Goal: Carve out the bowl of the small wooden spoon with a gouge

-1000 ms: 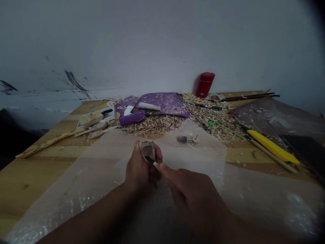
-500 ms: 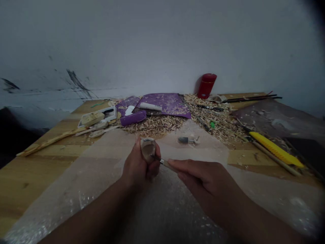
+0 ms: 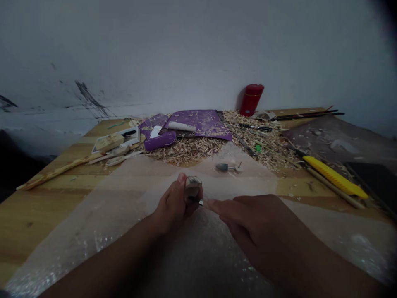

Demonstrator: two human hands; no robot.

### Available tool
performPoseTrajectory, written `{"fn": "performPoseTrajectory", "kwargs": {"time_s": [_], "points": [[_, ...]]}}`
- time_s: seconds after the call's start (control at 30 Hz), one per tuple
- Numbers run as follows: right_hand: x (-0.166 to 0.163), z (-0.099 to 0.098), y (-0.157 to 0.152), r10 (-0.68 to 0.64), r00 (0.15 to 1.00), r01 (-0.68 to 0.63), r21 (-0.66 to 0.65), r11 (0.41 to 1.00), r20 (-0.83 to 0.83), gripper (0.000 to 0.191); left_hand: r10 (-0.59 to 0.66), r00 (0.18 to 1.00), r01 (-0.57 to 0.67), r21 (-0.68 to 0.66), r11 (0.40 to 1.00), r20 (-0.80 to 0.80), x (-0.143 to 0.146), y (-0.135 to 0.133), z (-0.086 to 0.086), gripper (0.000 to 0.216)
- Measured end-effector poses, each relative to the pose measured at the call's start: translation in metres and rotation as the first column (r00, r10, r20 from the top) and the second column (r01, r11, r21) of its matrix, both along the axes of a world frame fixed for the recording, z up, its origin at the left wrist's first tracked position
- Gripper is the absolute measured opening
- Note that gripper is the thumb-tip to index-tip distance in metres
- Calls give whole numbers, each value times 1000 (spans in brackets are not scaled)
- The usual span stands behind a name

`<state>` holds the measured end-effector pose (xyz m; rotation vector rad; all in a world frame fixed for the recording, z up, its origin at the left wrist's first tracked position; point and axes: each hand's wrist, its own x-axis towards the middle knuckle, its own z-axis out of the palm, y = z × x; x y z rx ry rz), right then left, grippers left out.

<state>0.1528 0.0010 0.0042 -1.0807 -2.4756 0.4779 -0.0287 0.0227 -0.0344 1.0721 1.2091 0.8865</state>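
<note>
My left hand point(image 3: 173, 205) is closed around a small rounded piece of wood point(image 3: 192, 187), holding it upright over a sheet of bubble wrap point(image 3: 124, 215). My right hand point(image 3: 248, 221) grips a thin carving tool point(image 3: 203, 203), and its metal tip touches the lower side of the wood piece. Most of the tool's handle is hidden inside my fingers. Both hands meet at the middle of the table.
A small grinding bit point(image 3: 226, 167) lies just beyond my hands. Wood shavings point(image 3: 192, 149), a purple mat point(image 3: 201, 122), a purple case point(image 3: 159, 141), a red cylinder point(image 3: 251, 99), a yellow utility knife point(image 3: 333, 176) and wooden sticks point(image 3: 56, 171) crowd the far table.
The wood piece has turned in my left hand and sits a little further right and lower. My right hand has drawn closer, keeping the tool's tip at the wood.
</note>
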Motion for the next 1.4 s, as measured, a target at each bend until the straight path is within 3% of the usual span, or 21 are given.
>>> {"fn": "performPoseTrajectory", "kwargs": {"time_s": [0.2,0.33,0.67,0.77,0.87,1.03,1.13,1.27,1.4], "points": [[-10,-15,-7,-18,1000,17,69,997,19,37,154,978,-127,-188,974,141,6,-1,2,63],[-17,-23,-12,-62,998,60,175,983,4,39,215,959,-175,-209,962,187,7,-1,4,64],[-35,-41,-13,-102,988,133,288,948,-118,36,337,905,-287,-212,934,260,11,2,13,62],[-39,-45,-13,-103,973,147,206,967,-208,36,332,896,-278,-210,937,295,10,3,12,61],[-42,-44,-9,-133,923,141,-6,990,-360,33,326,881,-264,-216,940,343,8,3,11,57],[-34,-31,-1,-188,839,29,-302,953,-511,29,209,875,-146,-174,974,436,2,4,13,57],[-23,-21,2,-164,869,11,-314,949,-466,31,118,886,-56,-149,987,449,-2,6,13,58],[-15,-11,2,-65,934,-12,-211,977,-352,33,13,910,55,-152,987,414,-6,8,10,61],[-12,-2,1,-46,968,1,-180,984,-246,34,-16,933,94,-199,976,360,-6,6,5,61]]}}
